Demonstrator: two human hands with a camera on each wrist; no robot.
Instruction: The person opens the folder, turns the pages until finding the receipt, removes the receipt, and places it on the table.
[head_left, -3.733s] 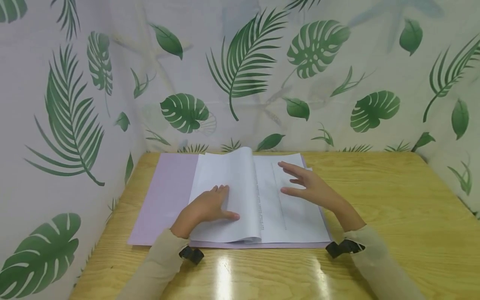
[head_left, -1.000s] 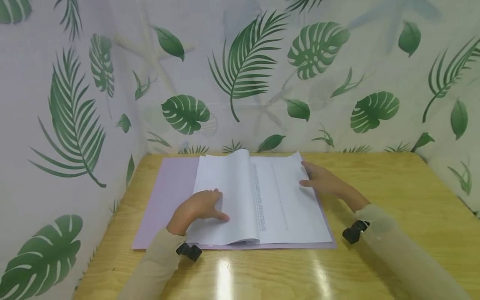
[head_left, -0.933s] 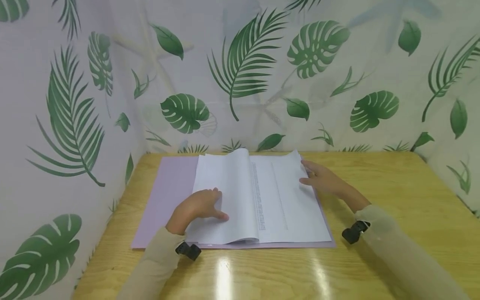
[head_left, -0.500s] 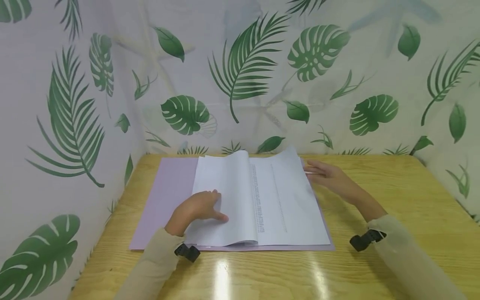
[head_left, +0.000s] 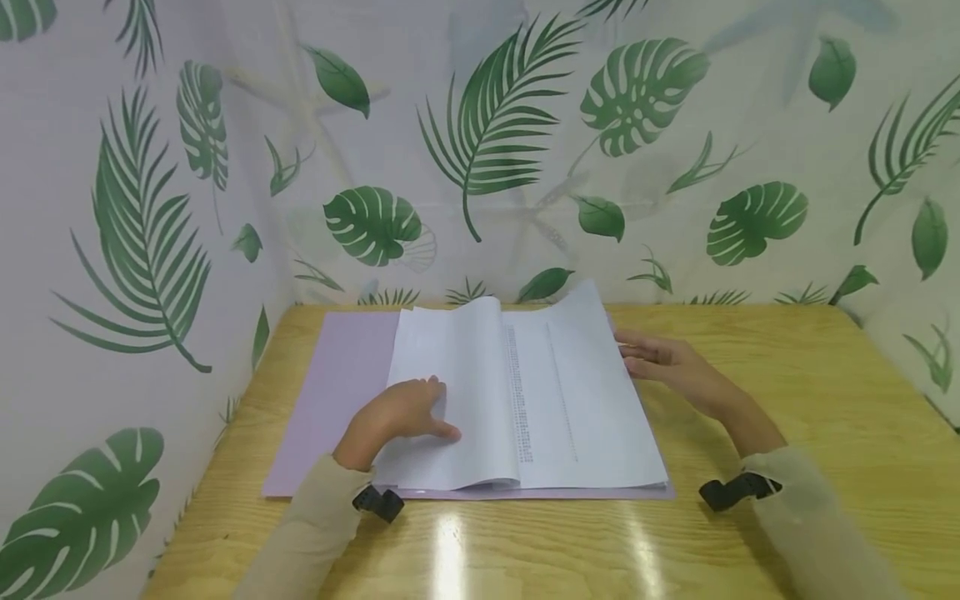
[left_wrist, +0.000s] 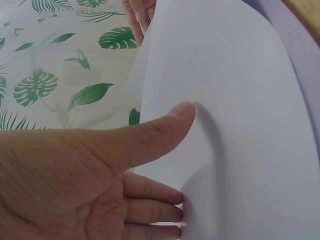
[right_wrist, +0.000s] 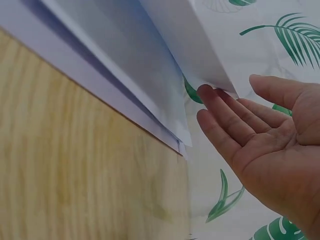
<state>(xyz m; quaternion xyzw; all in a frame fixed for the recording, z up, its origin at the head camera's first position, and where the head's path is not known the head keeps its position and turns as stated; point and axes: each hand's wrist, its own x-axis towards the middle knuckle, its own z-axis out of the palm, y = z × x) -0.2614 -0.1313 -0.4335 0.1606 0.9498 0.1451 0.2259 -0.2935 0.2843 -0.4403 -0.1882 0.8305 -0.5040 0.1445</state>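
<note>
Fingers unclenched, my left hand (head_left: 400, 413) touches one booklet (head_left: 471, 358), my right hand (head_left: 677, 370) one raised page (head_left: 600, 392), its long axis pointing wallward.

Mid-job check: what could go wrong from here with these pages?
The lifted page may slip free: the right hand is at its edge without a clear pinch.

The turned pages bow up near the middle, so they might spring back if the left hand on them lets up.
</note>
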